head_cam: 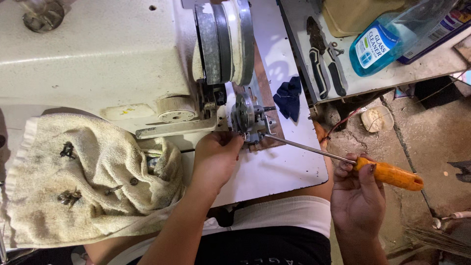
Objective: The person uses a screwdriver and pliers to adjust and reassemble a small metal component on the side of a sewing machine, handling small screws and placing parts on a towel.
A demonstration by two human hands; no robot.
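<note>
Fingers of the left hand point(216, 157) pinched the small metal mechanism point(250, 120) beside the sewing machine point(98, 59), near the table's point(274, 172) right edge; right hand point(358, 196) closed around the orange-handled screwdriver point(390, 175). Risk judged: tip slipping off, jabbing the fingers.

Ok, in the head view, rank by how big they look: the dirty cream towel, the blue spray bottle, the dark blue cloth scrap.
1. Dirty cream towel, by far
2. Blue spray bottle, partly cut off by the frame
3. Dark blue cloth scrap
</note>
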